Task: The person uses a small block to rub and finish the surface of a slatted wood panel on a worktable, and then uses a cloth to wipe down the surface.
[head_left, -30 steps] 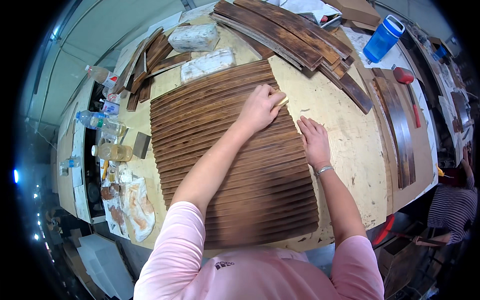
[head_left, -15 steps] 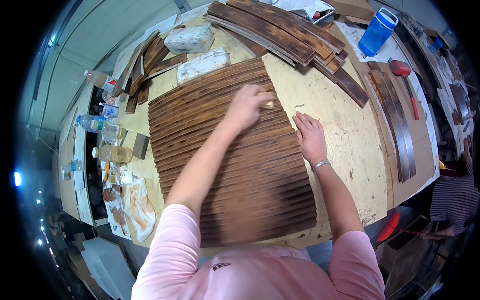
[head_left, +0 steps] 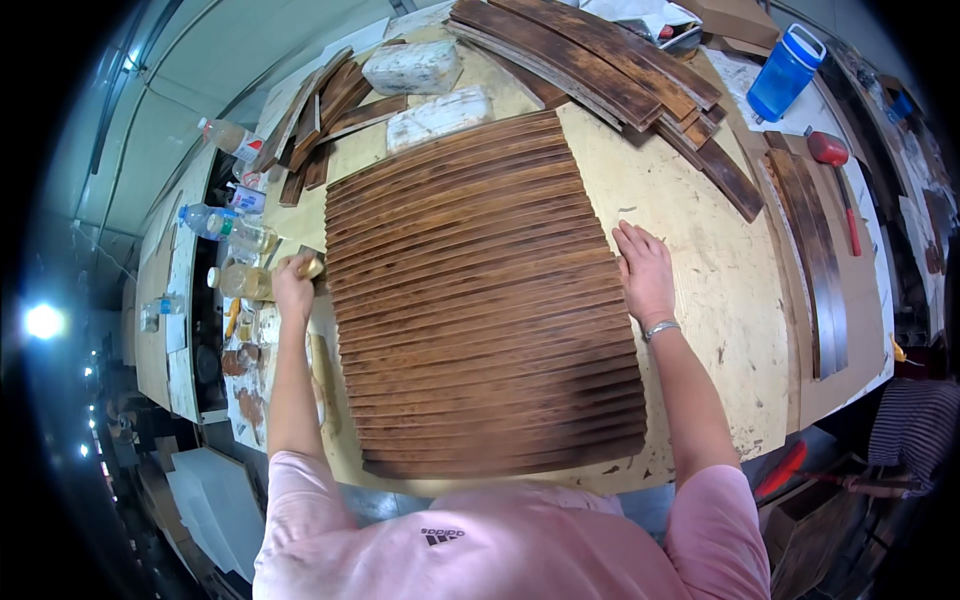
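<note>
One left hand (head_left: 292, 285) grips one yellowish pad (head_left: 314, 268) between thumb and fingers, and we find it just off the left edge of the single ridged wooden panel (head_left: 485, 300). One right hand (head_left: 648, 275) lies flat and holds nothing, its fingers extended along the panel's right edge; we cannot tell whether they touch it. On that wrist we count one silvery bracelet (head_left: 660, 328).

The panel lies flat in the middle of one pale worktable (head_left: 715, 310). Beyond its far edge we see two white-wrapped blocks, one nearer (head_left: 438, 118) and one farther (head_left: 412, 68). Two heaps of dark boards lie there too, a left heap (head_left: 322, 115) and a right heap (head_left: 600, 65); overlaps keep us from counting their pieces.

On the left we make out at least four bottles, among them one with yellowish liquid (head_left: 242, 281), near the left hand. To the far right we count one blue drinking bottle (head_left: 785, 75), one red-headed mallet (head_left: 828, 150), and at least two long strips (head_left: 815, 270) side by side.
</note>
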